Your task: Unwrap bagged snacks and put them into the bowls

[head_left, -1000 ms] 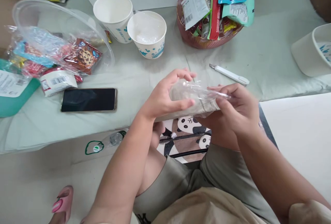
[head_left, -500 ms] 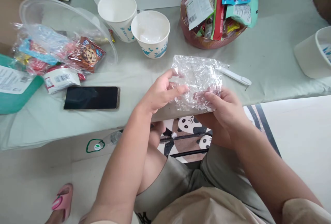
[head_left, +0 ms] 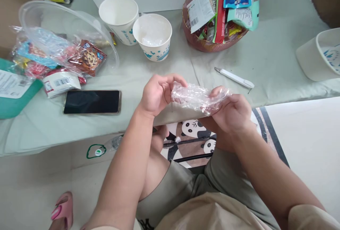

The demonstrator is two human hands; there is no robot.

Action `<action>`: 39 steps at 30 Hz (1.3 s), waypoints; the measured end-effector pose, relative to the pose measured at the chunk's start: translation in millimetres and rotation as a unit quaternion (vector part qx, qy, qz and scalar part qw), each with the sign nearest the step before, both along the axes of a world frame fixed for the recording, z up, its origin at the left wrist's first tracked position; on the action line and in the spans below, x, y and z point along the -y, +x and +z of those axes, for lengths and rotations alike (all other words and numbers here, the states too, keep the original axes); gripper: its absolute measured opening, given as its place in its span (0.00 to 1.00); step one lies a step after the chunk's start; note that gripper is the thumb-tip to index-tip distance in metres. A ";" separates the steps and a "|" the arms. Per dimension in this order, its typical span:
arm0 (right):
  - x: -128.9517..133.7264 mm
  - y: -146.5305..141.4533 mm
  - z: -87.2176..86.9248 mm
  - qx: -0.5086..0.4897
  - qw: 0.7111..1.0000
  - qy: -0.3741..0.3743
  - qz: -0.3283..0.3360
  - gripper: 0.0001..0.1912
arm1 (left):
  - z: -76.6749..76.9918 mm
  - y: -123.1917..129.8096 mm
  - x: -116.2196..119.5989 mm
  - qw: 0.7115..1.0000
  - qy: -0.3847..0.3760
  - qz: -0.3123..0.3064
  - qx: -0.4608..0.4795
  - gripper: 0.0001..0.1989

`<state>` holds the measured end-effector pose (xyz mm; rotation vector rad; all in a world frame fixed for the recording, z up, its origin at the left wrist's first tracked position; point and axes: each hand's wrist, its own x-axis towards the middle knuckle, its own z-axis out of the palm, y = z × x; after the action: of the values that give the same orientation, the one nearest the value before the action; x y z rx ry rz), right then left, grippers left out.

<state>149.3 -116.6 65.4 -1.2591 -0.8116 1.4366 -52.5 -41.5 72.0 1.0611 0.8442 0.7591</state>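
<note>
A crumpled sheet of clear plastic wrap point(head_left: 195, 97) is stretched between my two hands, just above the table's front edge. My left hand point(head_left: 160, 93) grips its left end with curled fingers. At the other end my right hand point(head_left: 232, 111) pinches it, thumb on top. Behind my right hand a white utility knife point(head_left: 235, 77) lies on the table, its tip pointing back and left. A paper cup point(head_left: 156, 51) with clear plastic inside stands beyond my left hand, touching a second paper cup point(head_left: 118, 12).
A black phone point(head_left: 92, 101) lies at the left front edge. Behind it, a tipped clear plastic tub point(head_left: 114, 51) has snack packets around it. A red basket point(head_left: 209, 45) of snacks stands at the back; another paper cup point(head_left: 309, 58) is far right.
The plastic wrap was spread flat and wide; now it is folded into a narrow strip, lower and nearer me. The whole utility knife now shows.
</note>
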 end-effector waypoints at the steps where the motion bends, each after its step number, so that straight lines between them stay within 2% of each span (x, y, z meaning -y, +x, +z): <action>1: 0.4 0.7 -1.4 0.014 1.000 -0.004 0.000 0.18 | -1.8 -0.6 -0.7 1.000 0.008 -0.001 -0.005 0.18; 3: 2.1 2.1 -4.2 0.070 0.998 -0.006 -0.003 0.21 | -5.6 -0.9 -1.5 0.998 0.046 0.000 -0.035 0.13; 5: 4.2 3.6 -5.8 0.122 0.993 -0.009 -0.004 0.20 | -8.0 -0.4 -1.4 0.994 0.087 -0.004 -0.063 0.07; 8: 4.9 8.8 -3.7 0.107 0.993 -0.038 0.013 0.12 | -7.1 0.0 -0.1 0.993 0.103 -0.016 -0.063 0.13; 12: -3.2 20.3 7.0 0.105 0.994 -0.009 0.001 0.20 | -5.1 -2.2 2.2 0.993 0.092 -0.063 -0.030 0.24; 13: -5.9 21.6 10.4 0.111 0.994 -0.003 0.019 0.21 | -6.4 -2.6 2.3 0.992 0.094 -0.078 -0.025 0.27; 15: -9.6 19.5 16.5 0.105 0.986 -0.030 0.126 0.21 | -11.6 -2.6 1.7 0.989 0.116 -0.085 -0.019 0.31; 17: -10.2 11.6 19.6 0.082 0.961 -0.073 0.254 0.17 | -18.3 -2.1 -0.1 0.985 0.158 -0.055 -0.031 0.32; 18: -9.5 6.5 19.6 0.069 0.951 -0.083 0.290 0.15 | -21.1 -2.0 -1.1 0.981 0.182 -0.029 -0.052 0.30; 19: -8.2 1.3 18.7 0.057 0.949 -0.085 0.298 0.13 | -22.9 -2.3 -2.0 0.974 0.211 -0.004 -0.082 0.27; 21: -5.3 -7.3 14.9 0.041 0.964 -0.075 0.252 0.11 | -22.9 -4.0 -2.6 0.953 0.270 0.013 -0.139 0.19; 24: -3.0 -13.9 10.1 0.065 0.980 -0.060 0.178 0.08 | -15.8 -7.3 0.3 0.932 0.325 -0.044 -0.158 0.14; 27: -4.1 -15.3 11.6 0.106 0.981 -0.022 0.158 0.07 | -8.9 -6.6 5.2 0.939 0.290 -0.108 -0.149 0.22; 29: -6.0 -14.7 14.2 0.115 0.983 0.013 0.141 0.08 | -7.6 -3.3 7.1 0.948 0.251 -0.119 -0.155 0.22; 34: -12.8 -10.3 13.7 0.156 0.982 0.061 0.082 0.10 | -10.4 4.6 4.0 0.973 0.193 -0.041 -0.117 0.08; 36: -17.6 -9.9 12.0 0.177 0.979 0.066 0.073 0.11 | -9.7 4.7 1.3 0.979 0.184 -0.028 -0.085 0.07; 39: -28.8 -13.7 12.4 0.227 0.966 0.073 0.098 0.13 | -7.4 2.3 -2.4 0.980 0.193 -0.008 -0.057 0.09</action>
<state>135.6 -87.8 77.8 -1.4456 -1.3581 1.2241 -50.2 -39.1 64.7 1.4664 0.8019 0.8750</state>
